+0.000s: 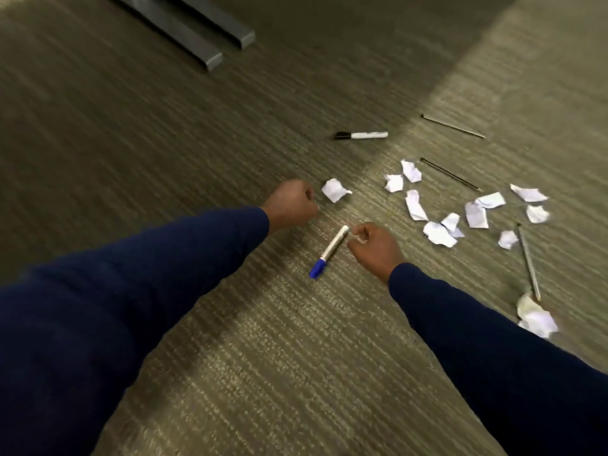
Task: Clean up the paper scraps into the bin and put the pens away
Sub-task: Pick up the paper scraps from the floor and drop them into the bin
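A wide stretch of grey-green ribbed carpet floor is being viewed from above, with two grey metal furniture feet lying at the top. Two arms in dark navy sleeves are being stretched forward over the carpet.

The left hand is being held clenched in a fist just beside a single crumpled white paper scrap; whether anything is enclosed in it cannot be told. The right hand is being curled at the white end of a white marker with a blue cap, which is lying diagonally on the floor; its fingertips are touching or nearly touching the barrel, and a firm grasp cannot be confirmed.

To the right, a loose scatter of crumpled white paper scraps is lying on the carpet, with one more crumpled lump near the right sleeve. A white marker with a black cap is lying apart, higher up. Three thin dark pens are lying among and around the scraps. No bin is being shown.

The markers are judged light, rigid and smooth, best pinched mid-barrel. The thin pens are likely to roll and are best taken by a fingertip pinch. The scraps are judged nearly weightless and soft, easily gathered several at once.
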Action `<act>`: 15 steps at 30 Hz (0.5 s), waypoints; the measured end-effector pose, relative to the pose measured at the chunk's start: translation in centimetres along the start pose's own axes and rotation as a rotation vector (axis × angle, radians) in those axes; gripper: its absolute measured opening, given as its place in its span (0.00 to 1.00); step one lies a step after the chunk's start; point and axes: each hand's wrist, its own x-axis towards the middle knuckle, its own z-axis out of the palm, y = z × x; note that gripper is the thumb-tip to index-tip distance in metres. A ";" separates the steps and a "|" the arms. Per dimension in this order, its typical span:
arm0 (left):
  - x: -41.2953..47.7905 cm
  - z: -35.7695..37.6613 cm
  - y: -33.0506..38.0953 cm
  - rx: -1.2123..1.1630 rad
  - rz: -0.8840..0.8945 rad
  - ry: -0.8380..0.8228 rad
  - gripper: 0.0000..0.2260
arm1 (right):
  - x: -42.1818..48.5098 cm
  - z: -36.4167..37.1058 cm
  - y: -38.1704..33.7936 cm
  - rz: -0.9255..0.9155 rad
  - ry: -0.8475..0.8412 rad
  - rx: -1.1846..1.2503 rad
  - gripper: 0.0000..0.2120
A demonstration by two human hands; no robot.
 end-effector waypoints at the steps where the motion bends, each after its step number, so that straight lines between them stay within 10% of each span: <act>1: 0.8 1.1 0.6 0.040 0.021 -0.018 0.07 | 0.3 -0.7 1.2 0.001 0.021 -0.046 0.15; 10: 6.6 7.1 2.7 0.291 0.094 -0.101 0.30 | 3.7 -7.4 10.1 0.081 0.198 -0.426 0.36; 15: 8.7 8.1 3.0 0.388 0.091 -0.104 0.24 | 6.1 -9.9 12.2 0.100 0.169 -0.581 0.39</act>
